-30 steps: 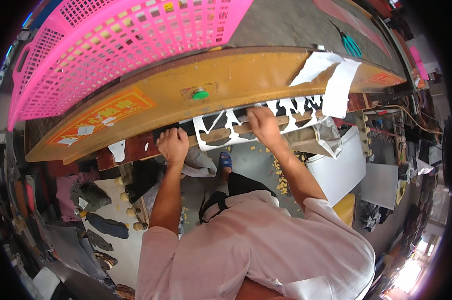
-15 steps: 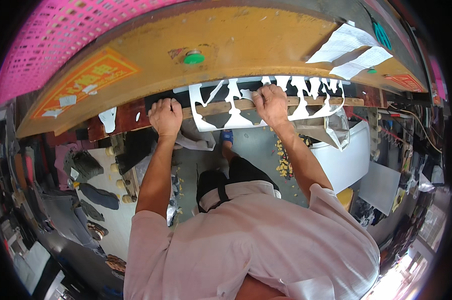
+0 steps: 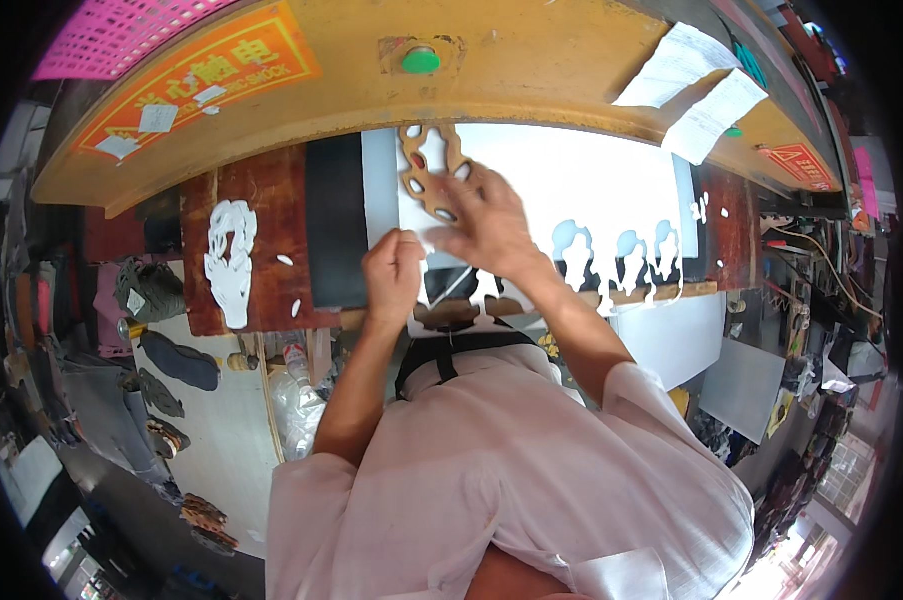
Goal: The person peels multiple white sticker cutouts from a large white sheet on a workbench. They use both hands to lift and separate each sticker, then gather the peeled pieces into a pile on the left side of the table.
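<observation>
Resting on the white sheet (image 3: 591,190), the right hand (image 3: 486,225) lies open beside a brown cutting die (image 3: 433,175); the left hand (image 3: 393,275) pinches the sheet's edge, a white cutout (image 3: 229,262) lying well apart.

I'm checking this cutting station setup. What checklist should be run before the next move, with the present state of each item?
1. White sheet lies flat on the bench: ok.
2. Brown cutting die with oval holes sits on the sheet: ok.
3. Right hand touches the die: ok.
4. Left hand pinches the sheet's near edge: ok.
5. Hands clear of the yellow machine head: cannot tell.
6. Die clear of earlier cut-outs: ok.
</observation>
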`<state>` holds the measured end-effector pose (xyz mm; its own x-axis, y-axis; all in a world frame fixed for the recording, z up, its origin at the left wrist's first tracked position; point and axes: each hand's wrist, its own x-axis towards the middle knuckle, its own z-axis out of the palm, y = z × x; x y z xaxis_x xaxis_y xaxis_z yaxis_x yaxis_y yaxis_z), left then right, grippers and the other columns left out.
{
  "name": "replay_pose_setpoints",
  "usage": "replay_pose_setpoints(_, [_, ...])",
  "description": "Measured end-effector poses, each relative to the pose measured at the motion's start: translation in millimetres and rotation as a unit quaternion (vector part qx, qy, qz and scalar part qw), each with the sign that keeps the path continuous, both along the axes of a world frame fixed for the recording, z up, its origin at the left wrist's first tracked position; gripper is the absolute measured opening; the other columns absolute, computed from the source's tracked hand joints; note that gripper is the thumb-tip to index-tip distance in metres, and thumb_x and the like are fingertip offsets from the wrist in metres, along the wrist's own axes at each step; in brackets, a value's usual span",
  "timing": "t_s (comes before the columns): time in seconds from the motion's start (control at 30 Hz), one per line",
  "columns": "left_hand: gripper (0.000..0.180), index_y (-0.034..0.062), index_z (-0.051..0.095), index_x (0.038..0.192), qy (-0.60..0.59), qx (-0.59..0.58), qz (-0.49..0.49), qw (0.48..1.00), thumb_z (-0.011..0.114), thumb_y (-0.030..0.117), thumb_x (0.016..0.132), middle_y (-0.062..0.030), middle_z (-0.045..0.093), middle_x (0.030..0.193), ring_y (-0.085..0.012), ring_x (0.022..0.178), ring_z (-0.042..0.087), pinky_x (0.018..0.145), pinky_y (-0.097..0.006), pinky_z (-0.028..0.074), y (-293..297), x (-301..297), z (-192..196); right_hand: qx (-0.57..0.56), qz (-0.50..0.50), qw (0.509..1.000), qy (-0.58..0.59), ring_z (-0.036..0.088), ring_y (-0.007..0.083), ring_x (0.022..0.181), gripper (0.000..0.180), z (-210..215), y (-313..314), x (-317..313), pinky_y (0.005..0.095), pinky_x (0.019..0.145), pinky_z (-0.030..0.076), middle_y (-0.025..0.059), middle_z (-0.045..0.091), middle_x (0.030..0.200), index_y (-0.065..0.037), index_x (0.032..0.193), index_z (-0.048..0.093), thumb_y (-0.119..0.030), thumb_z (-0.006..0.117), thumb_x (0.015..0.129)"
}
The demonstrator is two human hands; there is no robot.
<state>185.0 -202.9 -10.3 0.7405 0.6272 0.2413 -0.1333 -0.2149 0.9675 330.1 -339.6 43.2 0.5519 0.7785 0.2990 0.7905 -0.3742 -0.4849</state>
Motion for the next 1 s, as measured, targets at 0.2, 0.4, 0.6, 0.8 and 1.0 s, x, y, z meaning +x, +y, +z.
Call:
replay_pose_setpoints(0.2, [0.028,-0.0012,0.053,0.075,-0.078,0.188,0.016,0.979,0.052,0.008,0.101,-0.0121,0.054,0.065,-0.0298,0.059,0.055,0.058,-0.040,0.044,-50,-32,-35,-0.019,-0.010,0.999,-0.041,0.054,0.0404,0.129,0.069,-37,-5,-56,0.0481,0.108,0.047,0.0206,0.053,0.147,-0.012,0.132,0.075,-0.026,0.093,0.067])
replay_pose_setpoints(0.4, [0.030,0.0021,0.048,0.069,-0.010,0.206,0.022,0.978,0.062,0.009,0.095,-0.0170,0.052,0.065,-0.0406,0.060,0.054,0.058,-0.050,0.043,-90,-91,-44,0.195,0.000,0.766,0.613,0.070,0.0212,0.110,0.058,-6,-85,-28,0.0306,0.094,0.056,0.0154,0.067,0.133,-0.003,0.141,0.067,-0.010,0.076,0.084])
replay_pose_setpoints(0.6, [0.030,0.0011,0.051,0.069,0.001,0.186,0.040,0.982,0.065,0.009,0.095,-0.0168,0.052,0.068,-0.0376,0.061,0.053,0.057,-0.048,0.043,-114,-119,-44,0.237,-0.054,0.896,0.371,0.067,0.0239,0.111,0.058,-3,-128,-57,0.0372,0.097,0.057,0.0130,0.066,0.134,-0.002,0.137,0.069,-0.014,0.082,0.081])
replay_pose_setpoints(0.8, [0.025,-0.0020,0.052,0.073,0.043,0.098,0.072,0.992,0.065,0.004,0.093,-0.0177,0.050,0.069,-0.0356,0.061,0.051,0.057,-0.045,0.041,-102,-183,-43,0.021,-0.026,0.999,-0.033,0.058,0.0369,0.124,0.054,-16,-141,-92,0.0454,0.101,0.054,0.0125,0.063,0.141,-0.004,0.125,0.077,-0.020,0.083,0.073])
replay_pose_setpoints(1.0, [0.025,0.0008,0.054,0.071,0.115,0.293,0.135,0.939,0.063,0.005,0.094,-0.0158,0.052,0.070,-0.0374,0.063,0.052,0.057,-0.049,0.041,-86,-226,-63,0.017,-0.036,0.996,-0.076,0.055,0.0442,0.122,0.052,-44,-135,-85,0.0530,0.098,0.054,0.0107,0.063,0.140,-0.006,0.117,0.078,-0.023,0.084,0.069])
